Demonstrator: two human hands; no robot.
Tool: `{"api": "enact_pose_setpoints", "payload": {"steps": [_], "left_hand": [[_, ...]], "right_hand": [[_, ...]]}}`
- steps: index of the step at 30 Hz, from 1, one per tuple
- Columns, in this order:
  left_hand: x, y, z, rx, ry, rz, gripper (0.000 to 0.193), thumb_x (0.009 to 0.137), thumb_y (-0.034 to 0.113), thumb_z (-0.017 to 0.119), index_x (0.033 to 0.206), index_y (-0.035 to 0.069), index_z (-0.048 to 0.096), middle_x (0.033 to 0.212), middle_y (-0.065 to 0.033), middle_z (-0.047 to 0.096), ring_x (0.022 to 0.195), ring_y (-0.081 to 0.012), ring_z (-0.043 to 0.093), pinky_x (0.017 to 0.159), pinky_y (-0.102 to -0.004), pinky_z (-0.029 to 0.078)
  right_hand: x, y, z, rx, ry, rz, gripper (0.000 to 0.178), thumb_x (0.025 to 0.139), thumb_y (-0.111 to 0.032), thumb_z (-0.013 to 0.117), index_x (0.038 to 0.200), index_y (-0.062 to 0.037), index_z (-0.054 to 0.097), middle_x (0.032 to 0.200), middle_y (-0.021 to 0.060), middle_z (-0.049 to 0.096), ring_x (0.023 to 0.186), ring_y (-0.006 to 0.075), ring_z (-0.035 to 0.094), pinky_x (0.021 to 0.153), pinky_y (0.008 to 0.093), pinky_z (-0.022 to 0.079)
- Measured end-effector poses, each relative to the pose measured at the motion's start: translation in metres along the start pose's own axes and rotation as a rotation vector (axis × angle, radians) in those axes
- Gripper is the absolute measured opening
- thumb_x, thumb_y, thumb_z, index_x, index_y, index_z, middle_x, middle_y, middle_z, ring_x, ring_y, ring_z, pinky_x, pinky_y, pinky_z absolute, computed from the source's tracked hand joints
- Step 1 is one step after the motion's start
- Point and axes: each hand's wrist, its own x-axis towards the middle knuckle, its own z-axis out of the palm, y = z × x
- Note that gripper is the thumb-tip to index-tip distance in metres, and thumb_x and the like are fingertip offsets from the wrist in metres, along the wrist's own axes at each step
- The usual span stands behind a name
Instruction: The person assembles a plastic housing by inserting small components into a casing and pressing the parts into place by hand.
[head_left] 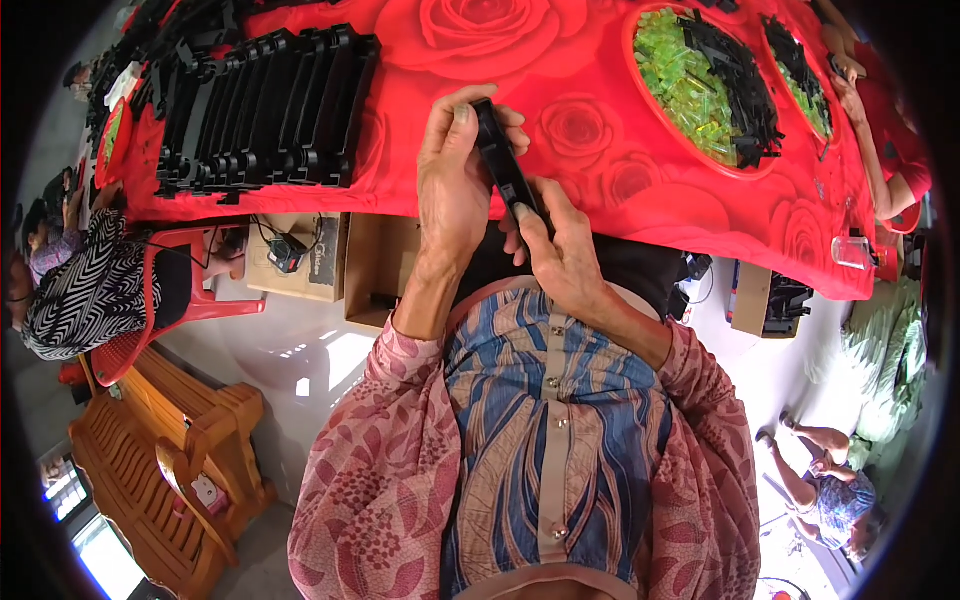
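Between my two hands is a narrow black plastic part (502, 158), held tilted above the near edge of the red table. My left hand (455, 175) grips its upper end, thumb along one side and fingertips showing on the other. Lower down, my right hand (560, 245) pinches the bottom end with the thumb on top. To the left lies a row of similar long black plastic parts (270, 110), stacked side by side. A red tray (648, 92) at the right holds small yellow-green clear pieces (685, 85) and black strips (735, 90).
A rose-patterned red cloth (590, 130) covers the table. Another tray (800, 75) stands farther right, near a person in red (890, 150). Below the table edge are cardboard boxes (375, 265). A red plastic chair (180, 290) and a wooden bench (150, 470) stand at the left.
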Motion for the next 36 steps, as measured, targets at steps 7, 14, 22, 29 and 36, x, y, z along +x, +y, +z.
{"api": "enact_pose_setpoints", "payload": {"steps": [7,14,22,29,36], "left_hand": [[-0.007,-0.012,-0.012,-0.017,0.008,0.065,0.028,0.105,0.023,0.04,0.119,0.003,0.052,0.098,-0.0137,0.062,0.083,-0.0183,0.062,0.077,-0.0316,0.052],[-0.005,-0.016,-0.014,-0.075,-0.011,0.085,0.027,0.105,0.021,0.039,0.119,0.002,0.051,0.098,-0.014,0.061,0.082,-0.0181,0.06,0.077,-0.031,0.051],[-0.011,-0.016,-0.013,-0.101,0.024,0.067,0.025,0.104,0.02,0.041,0.119,0.003,0.05,0.098,-0.0122,0.059,0.083,-0.0166,0.057,0.078,-0.03,0.05],[-0.017,-0.01,0.001,-0.044,0.023,0.089,0.024,0.104,0.022,0.044,0.118,0.003,0.051,0.095,-0.0083,0.057,0.081,-0.014,0.055,0.075,-0.0273,0.048],[-0.021,-0.011,0.012,0.111,0.014,0.169,0.026,0.103,0.022,0.045,0.119,0.003,0.053,0.094,-0.0075,0.059,0.079,-0.013,0.057,0.074,-0.0272,0.048]], "right_hand": [[-0.004,0.005,0.004,-0.027,-0.005,-0.044,0.02,0.097,-0.009,0.05,0.111,0.0051,0.047,0.072,0.0107,0.059,0.055,0.0129,0.057,0.049,0.0289,0.045],[0.001,-0.003,0.003,-0.056,-0.013,0.012,0.02,0.099,-0.014,0.052,0.104,0.0046,0.048,0.067,0.009,0.058,0.054,0.0121,0.057,0.046,0.0282,0.044],[0.004,-0.014,0.009,0.014,-0.027,0.173,0.024,0.1,-0.02,0.051,0.092,0.0006,0.044,0.061,0.0061,0.053,0.049,0.0107,0.051,0.043,0.0269,0.039],[-0.002,-0.022,0.007,0.058,-0.029,0.194,0.026,0.1,-0.026,0.049,0.093,-0.0022,0.043,0.06,0.0039,0.05,0.047,0.0103,0.047,0.042,0.0269,0.036],[-0.007,-0.029,0.004,0.121,-0.022,0.193,0.025,0.102,-0.027,0.045,0.095,-0.0033,0.047,0.061,0.0021,0.048,0.047,0.0087,0.045,0.043,0.0256,0.036]]}}
